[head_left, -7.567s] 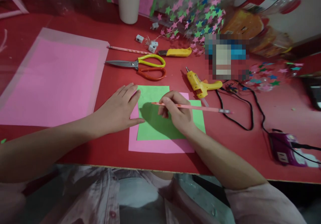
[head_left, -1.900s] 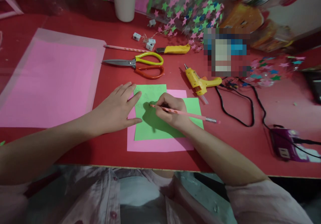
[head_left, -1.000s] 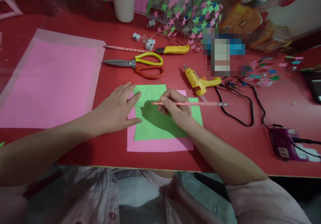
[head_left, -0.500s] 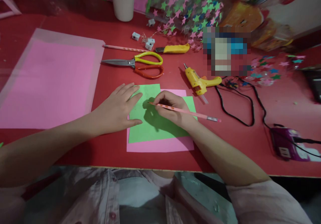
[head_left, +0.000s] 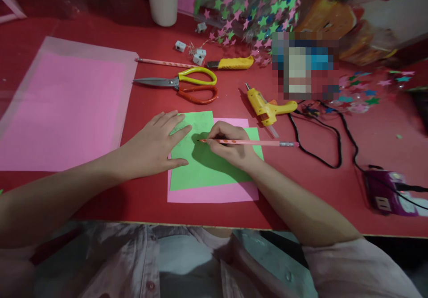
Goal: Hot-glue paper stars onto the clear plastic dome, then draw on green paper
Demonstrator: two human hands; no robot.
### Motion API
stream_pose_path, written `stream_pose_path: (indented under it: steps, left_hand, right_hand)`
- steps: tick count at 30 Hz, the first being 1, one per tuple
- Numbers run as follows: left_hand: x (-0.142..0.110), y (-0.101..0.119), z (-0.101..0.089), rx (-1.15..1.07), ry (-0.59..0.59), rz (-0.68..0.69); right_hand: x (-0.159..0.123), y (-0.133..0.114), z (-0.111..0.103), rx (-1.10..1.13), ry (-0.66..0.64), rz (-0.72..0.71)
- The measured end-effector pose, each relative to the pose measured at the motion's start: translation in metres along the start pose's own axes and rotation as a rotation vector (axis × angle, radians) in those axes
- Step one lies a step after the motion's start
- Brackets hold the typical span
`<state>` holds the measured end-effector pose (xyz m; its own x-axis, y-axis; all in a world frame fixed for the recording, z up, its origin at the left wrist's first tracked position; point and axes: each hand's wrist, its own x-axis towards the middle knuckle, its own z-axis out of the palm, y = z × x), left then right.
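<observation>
My right hand (head_left: 232, 145) is closed round a pink pencil (head_left: 264, 143) with a pink eraser end pointing right. Its tip is at the surface of a green sheet of paper (head_left: 190, 175), where faint drawn lines show near the upper left. Under the green sheet lies a pink sheet (head_left: 214, 194), showing along the bottom and upper right. My left hand (head_left: 162, 142) lies flat with fingers spread over the left edge of the green sheet. The right hand and its shadow hide part of the paper.
Beyond the papers lie scissors (head_left: 174, 83), a second pencil (head_left: 163, 63), a yellow utility knife (head_left: 234, 63) and a yellow glue gun (head_left: 265, 107). A large pink sheet (head_left: 70, 106) lies left. A black cord (head_left: 339, 142) and purple box (head_left: 384, 191) are right; a white cup (head_left: 163, 2) stands behind.
The green sheet has shifted a little left and tilted slightly over the pink one. The pencil's angle has varied in my right hand, its tip staying near the same area. My left hand stays spread.
</observation>
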<state>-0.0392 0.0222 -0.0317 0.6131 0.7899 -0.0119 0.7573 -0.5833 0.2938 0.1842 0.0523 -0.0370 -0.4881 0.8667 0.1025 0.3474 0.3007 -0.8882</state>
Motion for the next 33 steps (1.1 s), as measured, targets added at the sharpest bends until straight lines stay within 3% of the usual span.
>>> stream_pose_path:
  steps: [11, 33]
  left_hand:
    - [0.0001, -0.0005, 0.0009, 0.005, 0.006, 0.003]
    - [0.0007, -0.0004, 0.0009, 0.047, -0.004, 0.013]
  right_hand:
    - [0.0000, 0.0008, -0.0006, -0.035, -0.024, -0.006]
    - [0.0031, 0.0016, 0.0049, -0.021, 0.130, -0.003]
